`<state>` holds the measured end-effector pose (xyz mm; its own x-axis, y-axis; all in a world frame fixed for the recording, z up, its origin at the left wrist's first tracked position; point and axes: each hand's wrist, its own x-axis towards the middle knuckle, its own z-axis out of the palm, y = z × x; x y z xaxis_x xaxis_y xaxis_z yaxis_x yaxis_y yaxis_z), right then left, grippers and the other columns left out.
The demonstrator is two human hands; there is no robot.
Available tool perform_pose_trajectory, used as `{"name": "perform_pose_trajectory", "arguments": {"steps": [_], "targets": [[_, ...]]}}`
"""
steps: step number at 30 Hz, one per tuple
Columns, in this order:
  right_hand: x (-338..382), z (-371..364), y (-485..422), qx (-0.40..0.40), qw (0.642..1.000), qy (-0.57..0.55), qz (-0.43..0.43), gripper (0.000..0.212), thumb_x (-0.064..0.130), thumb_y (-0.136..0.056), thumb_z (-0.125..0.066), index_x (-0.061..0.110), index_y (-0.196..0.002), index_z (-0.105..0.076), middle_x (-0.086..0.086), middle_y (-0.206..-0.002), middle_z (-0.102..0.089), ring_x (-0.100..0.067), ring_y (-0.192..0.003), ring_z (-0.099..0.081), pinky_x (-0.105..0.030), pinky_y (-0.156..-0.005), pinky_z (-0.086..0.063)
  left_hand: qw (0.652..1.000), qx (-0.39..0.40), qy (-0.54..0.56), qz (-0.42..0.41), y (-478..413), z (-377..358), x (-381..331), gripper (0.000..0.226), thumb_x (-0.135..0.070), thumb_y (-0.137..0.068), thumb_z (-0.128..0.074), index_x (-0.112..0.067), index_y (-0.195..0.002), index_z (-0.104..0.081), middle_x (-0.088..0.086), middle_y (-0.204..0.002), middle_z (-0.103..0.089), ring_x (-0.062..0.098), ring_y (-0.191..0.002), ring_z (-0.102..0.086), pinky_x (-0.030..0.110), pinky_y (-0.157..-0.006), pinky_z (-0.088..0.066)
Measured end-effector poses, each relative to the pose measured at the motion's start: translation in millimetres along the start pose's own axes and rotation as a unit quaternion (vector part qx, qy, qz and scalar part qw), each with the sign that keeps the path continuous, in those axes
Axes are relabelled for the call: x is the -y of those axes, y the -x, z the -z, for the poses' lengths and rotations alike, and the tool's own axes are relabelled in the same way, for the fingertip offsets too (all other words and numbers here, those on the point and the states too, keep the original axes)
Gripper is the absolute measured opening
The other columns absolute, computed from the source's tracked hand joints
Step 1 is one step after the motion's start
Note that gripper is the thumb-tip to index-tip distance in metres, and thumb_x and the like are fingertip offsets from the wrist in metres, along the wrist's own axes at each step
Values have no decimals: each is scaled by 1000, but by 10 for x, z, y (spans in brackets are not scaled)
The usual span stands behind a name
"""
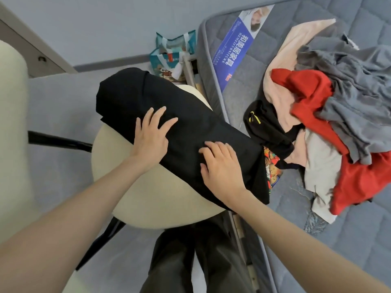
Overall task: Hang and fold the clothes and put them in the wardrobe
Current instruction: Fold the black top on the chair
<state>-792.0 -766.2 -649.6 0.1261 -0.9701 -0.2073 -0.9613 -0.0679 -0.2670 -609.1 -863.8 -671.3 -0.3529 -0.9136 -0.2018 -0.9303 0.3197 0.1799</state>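
A folded black garment (pixel 131 98) lies across the round cream seat of a chair (pixel 148 197) in the middle of the view. My left hand (pixel 151 136) lies flat on the garment's middle with fingers spread. My right hand (pixel 220 163) presses on the garment's nearer end, its fingers slightly bent against the cloth. On the mattress (pixel 243 81) to the right sits a loose pile of clothes (pixel 330 115): red, grey, peach, beige and black pieces tangled together.
The chair's cream backrest (pixel 12 123) stands at the left on a black frame. A blue printed bag (pixel 171 53) sits on the floor by the mattress corner. A blue label (pixel 234 49) lies on the mattress. My dark trouser legs show at the bottom.
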Motion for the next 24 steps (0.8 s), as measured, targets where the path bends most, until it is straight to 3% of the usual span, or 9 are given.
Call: {"name": "perform_pose_trajectory", "arguments": {"steps": [4,6,8,10,12,14,16,20,24], "targets": [[-271,-109,-273,95,990,84,-55,52,36,-99,-38,30,-149,-24,-3,-159,-15,-33,-146,-9,-53,-118,-1,994,103,4,24,-208,-200,-231,56,-39,-100,-35,-43,-149,-8,1,-159,15,43,-142,14,67,-109,-8],[-504,-155,-206,123,981,98,-109,55,41,-101,-30,39,-151,-8,1,-161,-2,-38,-146,-3,-58,-115,1,986,163,10,38,-255,-363,-314,57,-52,-98,-26,-49,-147,5,0,-156,26,46,-140,20,70,-106,0],[-726,-162,-23,128,972,92,-175,56,40,-102,-26,42,-151,0,0,-161,-3,-36,-146,-5,-58,-115,-5,980,187,12,65,-266,-474,-376,59,-60,-96,-22,-52,-143,13,0,-153,33,46,-138,24,72,-104,5],[-888,-141,200,97,969,81,-213,56,33,-101,-29,36,-152,-7,-2,-160,-14,-27,-146,-13,-53,-113,-21,981,168,21,92,-244,-522,-466,62,-62,-95,-22,-51,-143,16,1,-153,34,46,-138,24,73,-102,7],[-983,-100,331,31,969,49,-238,51,27,-100,-35,26,-149,-26,0,-154,-29,-29,-134,-31,-44,-102,-37,990,120,28,74,-200,-539,-627,64,-59,-95,-25,-48,-145,12,3,-155,30,44,-140,23,74,-101,6],[-1051,-67,334,-26,960,-6,-279,44,27,-98,-40,18,-141,-41,0,-144,-41,-29,-121,-39,-41,-88,-44,996,82,26,6,-158,-559,-849,63,-54,-96,-28,-46,-147,9,3,-156,27,40,-141,22,73,-102,5],[-1116,-36,256,-46,938,-68,-338,42,35,-97,-45,15,-133,-46,-5,-133,-46,-28,-120,-39,-39,-80,-44,995,81,25,-52,-160,-591,-1106,64,-55,-96,-27,-46,-146,11,1,-155,29,37,-142,23,74,-103,4],[-1351,21,54,37,910,-111,-397,44,46,-93,-51,9,-116,-57,-11,-119,-53,-32,-112,-51,-38,-82,-45,983,128,29,-129,-193,-708,-1599,66,-65,-93,-23,-49,-143,16,-5,-153,33,32,-141,28,77,-99,3],[-1535,120,-25,64,908,-173,-376,32,31,-92,-57,9,-69,-55,-12,-77,-64,-31,-80,-62,-32,-66,-46,979,178,-1,-100,-175,-862,-1716,72,-76,-86,-18,-51,-141,21,-8,-152,33,33,-137,35,78,-97,7]]}}
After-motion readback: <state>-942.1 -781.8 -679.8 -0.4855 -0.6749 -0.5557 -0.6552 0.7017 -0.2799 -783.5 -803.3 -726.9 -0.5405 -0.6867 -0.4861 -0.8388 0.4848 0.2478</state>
